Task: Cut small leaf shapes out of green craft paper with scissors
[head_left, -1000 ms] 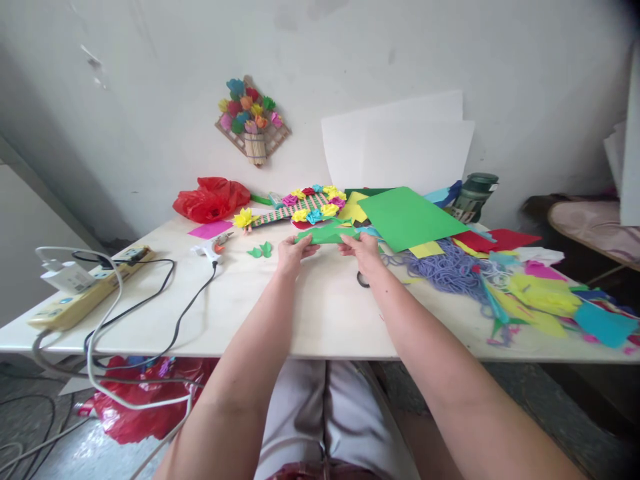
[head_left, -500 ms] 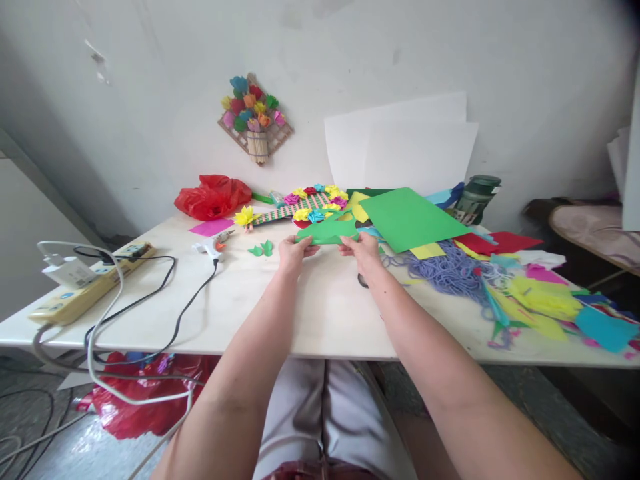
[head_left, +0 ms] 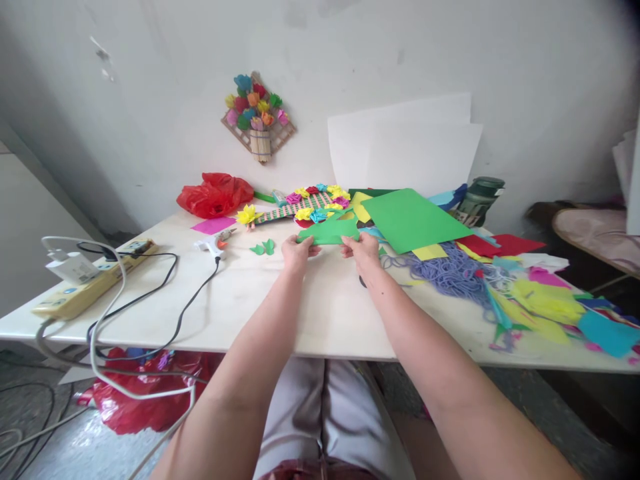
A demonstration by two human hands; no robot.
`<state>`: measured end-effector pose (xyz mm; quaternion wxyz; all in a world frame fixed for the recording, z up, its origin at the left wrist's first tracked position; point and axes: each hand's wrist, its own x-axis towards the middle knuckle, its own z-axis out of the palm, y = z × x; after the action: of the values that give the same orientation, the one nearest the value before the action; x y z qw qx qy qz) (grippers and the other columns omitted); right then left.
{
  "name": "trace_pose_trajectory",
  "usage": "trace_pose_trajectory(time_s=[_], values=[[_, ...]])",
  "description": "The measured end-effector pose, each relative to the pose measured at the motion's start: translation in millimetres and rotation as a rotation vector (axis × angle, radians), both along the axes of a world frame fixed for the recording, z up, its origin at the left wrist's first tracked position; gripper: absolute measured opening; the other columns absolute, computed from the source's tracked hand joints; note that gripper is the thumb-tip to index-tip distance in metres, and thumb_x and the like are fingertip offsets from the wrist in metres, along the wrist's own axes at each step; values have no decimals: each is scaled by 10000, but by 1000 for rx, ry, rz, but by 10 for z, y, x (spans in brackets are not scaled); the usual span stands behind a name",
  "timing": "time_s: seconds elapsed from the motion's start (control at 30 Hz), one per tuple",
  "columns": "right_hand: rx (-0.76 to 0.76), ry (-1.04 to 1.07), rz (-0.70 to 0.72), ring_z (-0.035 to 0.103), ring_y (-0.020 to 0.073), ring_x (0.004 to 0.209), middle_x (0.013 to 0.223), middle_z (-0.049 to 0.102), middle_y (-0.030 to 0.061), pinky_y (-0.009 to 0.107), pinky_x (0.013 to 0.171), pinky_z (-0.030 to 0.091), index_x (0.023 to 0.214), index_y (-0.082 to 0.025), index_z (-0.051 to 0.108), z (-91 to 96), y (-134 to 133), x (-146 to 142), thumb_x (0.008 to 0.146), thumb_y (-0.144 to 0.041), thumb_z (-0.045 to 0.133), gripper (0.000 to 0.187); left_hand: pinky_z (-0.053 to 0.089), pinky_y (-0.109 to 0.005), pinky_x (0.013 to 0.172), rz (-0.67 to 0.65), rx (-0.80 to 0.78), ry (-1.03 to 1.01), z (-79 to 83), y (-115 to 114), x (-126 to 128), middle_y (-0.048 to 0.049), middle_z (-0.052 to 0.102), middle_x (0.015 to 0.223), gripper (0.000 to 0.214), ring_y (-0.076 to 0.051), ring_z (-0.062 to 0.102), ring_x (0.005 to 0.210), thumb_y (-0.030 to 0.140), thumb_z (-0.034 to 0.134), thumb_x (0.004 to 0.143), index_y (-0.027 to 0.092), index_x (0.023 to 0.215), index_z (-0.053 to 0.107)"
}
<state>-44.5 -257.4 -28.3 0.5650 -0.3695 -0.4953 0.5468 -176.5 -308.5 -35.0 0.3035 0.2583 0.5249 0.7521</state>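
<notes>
A piece of green paper (head_left: 329,231) is stretched between my two hands above the middle of the table. My left hand (head_left: 297,252) pinches its left end, and my right hand (head_left: 363,252) pinches the right end. Just left of my left hand lie small green paper leaves (head_left: 263,247). Behind the held piece rests a woven panel (head_left: 295,209) trimmed with paper flowers. A large green sheet (head_left: 413,220) lies to the right of it. Part of a dark ring-shaped object (head_left: 363,281) shows beside my right wrist.
At left are a glue gun (head_left: 214,245), its cord, and a power strip (head_left: 95,283) with chargers. A red plastic bag (head_left: 216,195) sits at the back. Purple yarn (head_left: 453,273) and colored paper scraps (head_left: 545,300) cover the right side, near a dark green jar (head_left: 481,200).
The camera view has shifted slightly. Both hands keep hold of the green paper in nearly the same place.
</notes>
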Motion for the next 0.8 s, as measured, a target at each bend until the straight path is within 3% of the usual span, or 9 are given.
trace_pose_trajectory(time_s=[0.2,0.3,0.4,0.5,0.63,0.7,0.8], values=[[5,-6,0,520,83,352,434,543,-55,168,311,428,614,-175,426,-49,24,-17,612,-147,653,229,515,-284,466,60,5,-95,7,5,10,33,555,538,448,-173,607,444,81,655,651,143,1019,406],[19,16,11,526,88,363,456,539,-68,174,319,435,678,-181,430,-71,35,-27,590,-183,664,250,515,-262,485,85,25,-146,27,-4,36,17,583,605,678,-137,591,429,77,660,664,137,1227,286],[42,51,-6,531,96,364,473,518,-105,180,314,436,800,-198,416,-77,42,-26,560,-194,673,351,506,-233,489,77,49,-219,35,-22,60,17,584,620,784,-108,574,420,59,643,682,120,1313,182],[64,53,-24,523,89,355,482,501,-124,177,320,437,849,-205,397,-80,53,-12,548,-196,670,407,504,-209,514,-31,86,-316,12,-34,49,9,588,622,637,-92,577,449,63,630,696,87,1247,311],[95,38,-33,520,83,357,486,490,-122,174,332,438,858,-200,417,-82,62,12,557,-209,657,386,504,-184,555,-232,160,-315,-31,-37,10,-11,595,615,213,-83,594,510,97,656,673,74,858,553],[98,33,-32,520,82,358,493,492,-117,177,335,439,864,-196,432,-77,59,20,558,-221,656,380,506,-184,576,-281,145,-291,-33,-45,14,-24,601,604,139,-85,599,530,111,670,662,76,749,568],[92,32,-25,521,85,360,493,495,-111,184,339,442,863,-191,452,-68,48,21,549,-239,670,385,518,-204,604,-361,94,-256,-12,-68,49,-71,637,654,134,-105,616,566,127,677,666,62,746,592]])
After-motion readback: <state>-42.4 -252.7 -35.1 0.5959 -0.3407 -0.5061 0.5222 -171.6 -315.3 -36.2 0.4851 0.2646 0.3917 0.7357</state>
